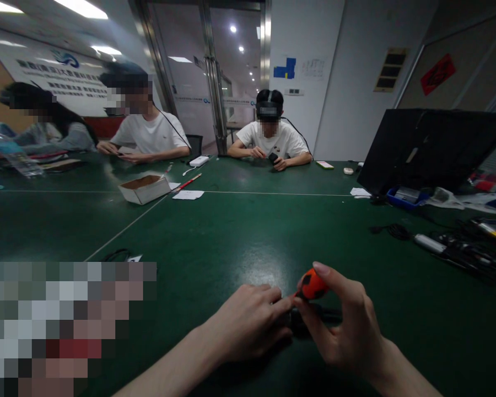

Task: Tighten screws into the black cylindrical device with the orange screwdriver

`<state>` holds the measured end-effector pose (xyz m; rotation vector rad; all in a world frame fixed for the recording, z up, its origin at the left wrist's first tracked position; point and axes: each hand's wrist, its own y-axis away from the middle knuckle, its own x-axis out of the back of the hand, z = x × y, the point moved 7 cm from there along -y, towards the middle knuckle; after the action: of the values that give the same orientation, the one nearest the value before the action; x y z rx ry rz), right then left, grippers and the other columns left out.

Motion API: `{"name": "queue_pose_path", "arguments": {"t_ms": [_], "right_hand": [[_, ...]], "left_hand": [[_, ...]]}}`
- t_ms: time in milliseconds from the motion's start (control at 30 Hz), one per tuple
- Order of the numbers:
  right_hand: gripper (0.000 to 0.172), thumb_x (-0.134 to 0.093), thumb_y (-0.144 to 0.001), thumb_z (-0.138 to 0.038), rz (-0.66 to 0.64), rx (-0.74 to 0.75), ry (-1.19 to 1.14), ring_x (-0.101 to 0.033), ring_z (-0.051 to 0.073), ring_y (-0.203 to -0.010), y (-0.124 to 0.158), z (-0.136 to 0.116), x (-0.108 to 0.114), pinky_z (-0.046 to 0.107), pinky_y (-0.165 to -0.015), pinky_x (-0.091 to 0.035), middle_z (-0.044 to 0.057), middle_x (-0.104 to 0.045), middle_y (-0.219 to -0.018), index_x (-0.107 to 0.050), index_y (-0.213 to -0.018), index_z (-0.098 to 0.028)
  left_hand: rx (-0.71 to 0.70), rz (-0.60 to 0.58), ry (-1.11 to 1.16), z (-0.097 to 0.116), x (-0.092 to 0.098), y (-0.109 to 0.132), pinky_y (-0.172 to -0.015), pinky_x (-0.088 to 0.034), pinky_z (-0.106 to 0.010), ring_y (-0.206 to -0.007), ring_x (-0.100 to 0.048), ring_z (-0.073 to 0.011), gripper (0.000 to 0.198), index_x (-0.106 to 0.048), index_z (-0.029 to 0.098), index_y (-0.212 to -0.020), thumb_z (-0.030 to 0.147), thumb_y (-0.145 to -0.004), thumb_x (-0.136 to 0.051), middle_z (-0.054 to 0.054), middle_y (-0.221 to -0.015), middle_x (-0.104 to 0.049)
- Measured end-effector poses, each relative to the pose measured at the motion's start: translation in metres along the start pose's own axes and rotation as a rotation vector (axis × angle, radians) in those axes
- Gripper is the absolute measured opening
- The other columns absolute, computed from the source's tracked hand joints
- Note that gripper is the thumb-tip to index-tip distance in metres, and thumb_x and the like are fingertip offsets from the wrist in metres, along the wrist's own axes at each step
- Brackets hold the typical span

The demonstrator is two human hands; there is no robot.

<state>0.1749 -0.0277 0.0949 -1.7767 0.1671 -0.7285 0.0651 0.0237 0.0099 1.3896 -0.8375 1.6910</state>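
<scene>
My right hand (347,325) pinches the round orange-and-black handle of a small screwdriver (314,284) between thumb and fingertips. The handle tilts up to the right, and its lower end points down toward my left fingertips. Close beside it, my left hand (254,320) is closed low over the green table, with its index finger reaching the screwdriver's lower end. Under and between both hands lies a dark object (300,320); my left fingers grip it and cover most of it, so its kind does not show.
The green table (215,237) carries a small open box (144,188), a red pen-like stick (188,182) and papers. A black monitor (430,149), a blue tray (405,197) and tangled cables stand at right. Several people sit around; one person (270,138) opposite handles a small black object.
</scene>
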Motion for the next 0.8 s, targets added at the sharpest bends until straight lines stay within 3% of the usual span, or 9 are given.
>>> {"name": "queue_pose_path", "arguments": {"t_ms": [100, 400, 633, 800], "right_hand": [[0.059, -0.059, -0.085, -0.010, 0.038, 0.014, 0.005, -0.062, 0.016, -0.065, -0.0008, 0.0008, 0.0017, 0.026, -0.051, -0.052, 0.002, -0.064, -0.081, -0.037, -0.140, -0.015], [0.056, -0.050, -0.087, -0.007, -0.051, -0.019, 0.003, -0.064, 0.017, -0.067, 0.0004, 0.0005, -0.0019, 0.029, -0.052, -0.052, 0.004, -0.066, -0.082, -0.035, -0.141, -0.011], [0.058, -0.055, -0.090, -0.015, -0.016, 0.005, 0.034, -0.062, 0.016, -0.064, 0.0009, 0.0022, -0.0004, 0.027, -0.049, -0.051, 0.000, -0.065, -0.080, -0.033, -0.144, -0.018], [0.062, -0.050, -0.088, -0.008, -0.063, -0.022, -0.025, -0.065, 0.017, -0.071, 0.0028, 0.0021, -0.0037, 0.029, -0.054, -0.053, 0.004, -0.066, -0.087, -0.029, -0.146, -0.014]], "left_hand": [[0.007, 0.004, -0.007, -0.0006, -0.0001, 0.0004, -0.069, -0.051, -0.030, -0.083, -0.063, -0.0209, 0.021, -0.058, 0.024, -0.111, 0.036, -0.094, -0.056, -0.005, -0.099, -0.063], [0.011, -0.015, -0.003, -0.0001, 0.0019, 0.0009, -0.070, -0.051, -0.031, -0.084, -0.063, -0.0212, 0.025, -0.056, 0.024, -0.116, 0.036, -0.094, -0.056, -0.005, -0.102, -0.063], [0.017, -0.003, -0.009, -0.0009, -0.0006, 0.0008, -0.070, -0.051, -0.031, -0.083, -0.063, -0.0208, 0.027, -0.055, 0.024, -0.118, 0.034, -0.093, -0.058, -0.004, -0.101, -0.064], [0.012, -0.003, -0.017, -0.0003, -0.0005, 0.0010, -0.070, -0.051, -0.032, -0.085, -0.063, -0.0221, 0.028, -0.055, 0.024, -0.119, 0.036, -0.093, -0.057, -0.005, -0.103, -0.063]]}}
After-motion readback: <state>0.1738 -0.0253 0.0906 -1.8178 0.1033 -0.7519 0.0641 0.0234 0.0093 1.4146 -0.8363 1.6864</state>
